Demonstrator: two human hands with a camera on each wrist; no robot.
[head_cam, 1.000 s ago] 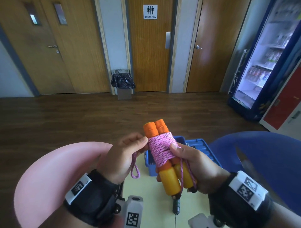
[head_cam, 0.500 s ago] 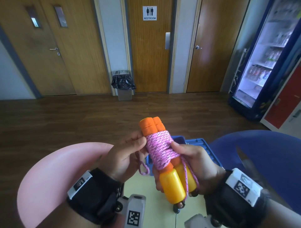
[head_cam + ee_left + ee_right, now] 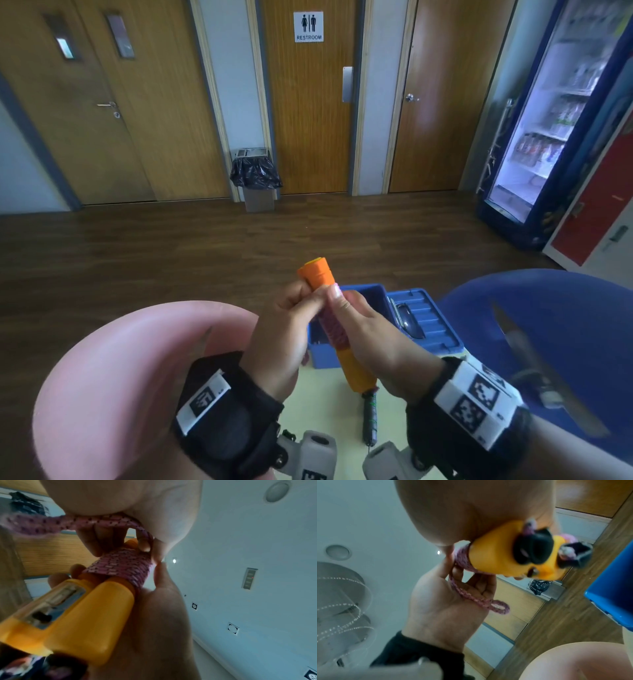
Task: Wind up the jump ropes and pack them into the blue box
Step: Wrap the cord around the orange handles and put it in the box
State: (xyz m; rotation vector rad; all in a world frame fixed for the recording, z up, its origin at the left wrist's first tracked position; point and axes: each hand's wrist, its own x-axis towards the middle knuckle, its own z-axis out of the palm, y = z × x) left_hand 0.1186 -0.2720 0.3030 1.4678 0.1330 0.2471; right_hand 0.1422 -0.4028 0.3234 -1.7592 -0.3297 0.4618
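Observation:
A jump rope (image 3: 337, 329) with two yellow-and-orange handles and pink cord wound round them is held upright above the open blue box (image 3: 424, 329). My right hand (image 3: 346, 308) grips the handles around the wound part, thumb on top. My left hand (image 3: 308, 299) pinches the cord's loose loop at the top of the winding. In the left wrist view the cord (image 3: 42, 523) runs through my left fingers to the winding (image 3: 120, 566). In the right wrist view the loop (image 3: 488, 604) lies across my left palm below the yellow handle ends (image 3: 505, 557).
A dark rope handle (image 3: 370, 416) lies on the pale table (image 3: 325, 407) near me. The box's lid (image 3: 428, 318) lies open to the right. A pink chair (image 3: 120, 377) stands at my left, a blue chair (image 3: 548, 325) at my right. Wooden floor lies beyond.
The bundle has turned edge-on to me and risen slightly. My left hand moved up to the top of the winding, beside my right thumb, taking the hanging loop with it.

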